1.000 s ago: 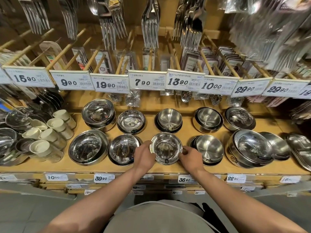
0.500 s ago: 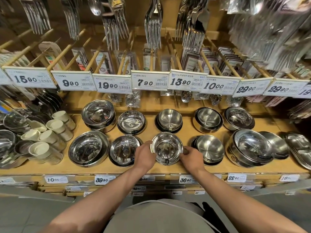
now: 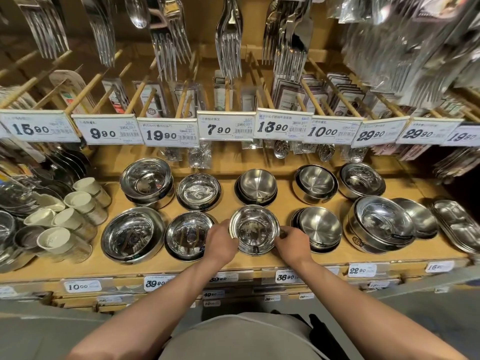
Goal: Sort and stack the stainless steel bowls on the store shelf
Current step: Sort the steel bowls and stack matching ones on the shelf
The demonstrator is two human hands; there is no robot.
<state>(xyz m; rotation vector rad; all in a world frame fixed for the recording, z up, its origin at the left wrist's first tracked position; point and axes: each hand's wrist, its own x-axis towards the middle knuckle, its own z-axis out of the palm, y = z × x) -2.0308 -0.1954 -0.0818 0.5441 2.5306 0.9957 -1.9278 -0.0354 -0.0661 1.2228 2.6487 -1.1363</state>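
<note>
Here, shiny round bowl (image 3: 254,231), upright.

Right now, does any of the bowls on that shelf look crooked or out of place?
Mostly tidy. The back-left bowl stack sits tilted, its top bowl leaning off its base. At front right, a loose bowl lies tipped against the large bowl stack. Both hands hold the small centre bowl.

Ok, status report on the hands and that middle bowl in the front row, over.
Left hand and right hand grip the shiny front-middle bowl by its rim, on the wooden shelf. Bowl stacks close either side: polished left, brushed right.
</note>
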